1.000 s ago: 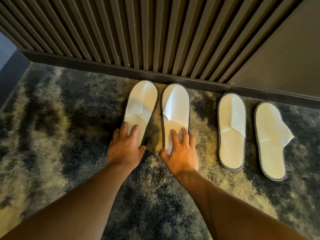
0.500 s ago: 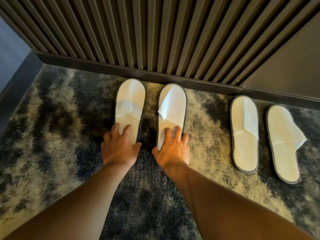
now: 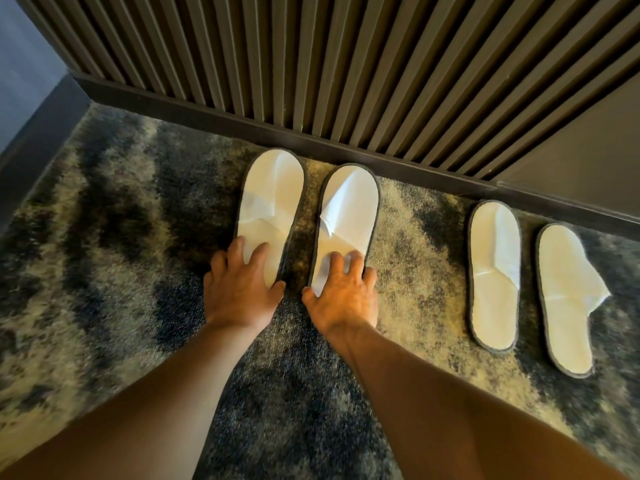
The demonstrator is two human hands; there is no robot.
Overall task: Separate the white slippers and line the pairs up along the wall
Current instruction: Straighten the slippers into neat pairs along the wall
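Kneeling low over a mottled blue-and-cream carpet (image 3: 114, 237), the person reaches both bare arms toward the dark baseboard (image 3: 346, 148) that runs under a wall of vertical slats (image 3: 311, 64). Furthest left along the baseboard lies the first white slipper (image 3: 273, 199), toe almost touching the baseboard, its thin upper folded flat. The left hand (image 3: 239, 292) lies palm-down on that slipper's heel end, fingers (image 3: 258, 252) spread and flat on the insole — pressing, not gripping anything. Just beside it, apart by a narrow strip of carpet, is the second white slipper (image 3: 349, 209), toe also close to the baseboard, its upper creased into a raised fold on its left side. The right hand (image 3: 343, 299) covers the heel of this one in the same way, its fingers (image 3: 334, 263) splayed open on the sole, the thumb on the carpet by the slipper's left edge.

Well apart to the right along the baseboard sits the other pair, untouched: the third white slipper (image 3: 493, 282), toe near the baseboard, and next to it the fourth white slipper (image 3: 564, 306), angled slightly — its loose upper sticks out past its right edge.
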